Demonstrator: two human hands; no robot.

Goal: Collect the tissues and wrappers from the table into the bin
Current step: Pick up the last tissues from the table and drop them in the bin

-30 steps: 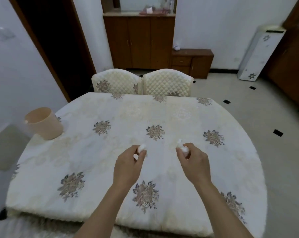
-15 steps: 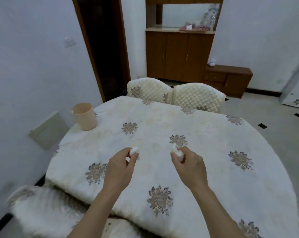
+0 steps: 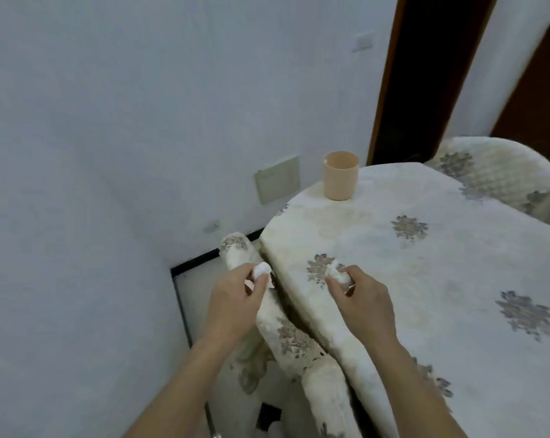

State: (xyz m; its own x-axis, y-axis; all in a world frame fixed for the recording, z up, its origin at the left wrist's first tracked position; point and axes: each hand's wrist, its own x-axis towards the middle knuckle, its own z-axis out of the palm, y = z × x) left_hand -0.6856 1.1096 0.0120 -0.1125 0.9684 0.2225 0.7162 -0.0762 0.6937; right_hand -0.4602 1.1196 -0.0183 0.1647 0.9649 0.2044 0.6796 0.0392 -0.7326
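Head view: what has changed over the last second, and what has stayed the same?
The view has swung left: the bin now sits up ahead, near the table's edge, and the left hand is out past that edge, over a chair. Unchanged: the left hand still pinches a tissue, the right hand another tissue. Nothing dropped yet.

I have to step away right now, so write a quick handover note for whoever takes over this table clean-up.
Left hand: pinching a small white tissue wad, off the table's edge, over a chair.
Right hand: gripping a second crumpled tissue above the table.
Bin: peach-coloured, upright at the table's far corner; its contents are not visible.
Done: both pieces picked up.
Left: carry both to the bin and drop them in. No other litter shows on the visible tabletop.
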